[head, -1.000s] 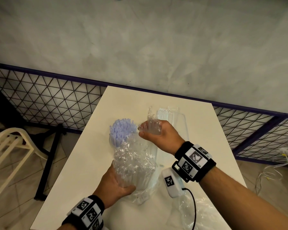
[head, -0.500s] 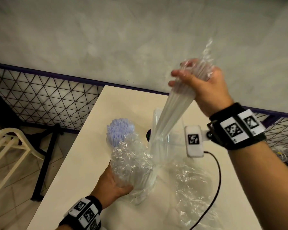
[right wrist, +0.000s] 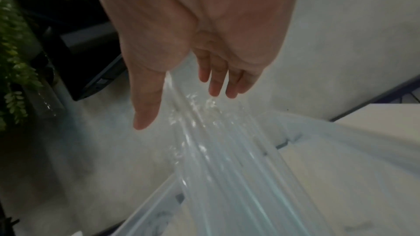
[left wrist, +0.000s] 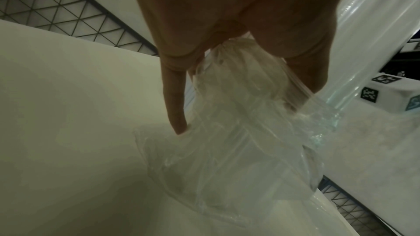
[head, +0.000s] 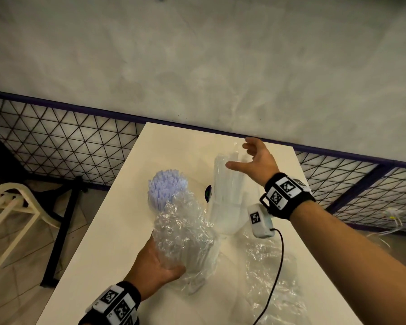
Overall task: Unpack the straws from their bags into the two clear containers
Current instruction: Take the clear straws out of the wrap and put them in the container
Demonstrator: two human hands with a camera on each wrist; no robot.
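My left hand (head: 164,266) grips a crumpled clear bag (head: 183,240) that stands on the white table (head: 103,254), with clear straws inside. In the left wrist view its fingers (left wrist: 175,96) curl round the bag (left wrist: 238,141). My right hand (head: 238,156) is open, fingers spread, just above the clear straws (head: 227,184) standing in the right clear container (head: 225,221). The right wrist view shows my empty hand (right wrist: 179,110) over those straws (right wrist: 227,168). Pale purple straws (head: 167,186) fill the left container, partly hidden by the bag.
An empty crumpled bag (head: 272,277) lies on the table under my right forearm. A black cable (head: 279,266) hangs from the wrist camera. A black mesh fence (head: 68,141) and grey wall stand behind the table. A cream chair (head: 7,216) is on the left.
My right hand pulled a bundle of clear straws up out of the bag, lowered it into the right container and let go. The left hand kept its hold on the bag.
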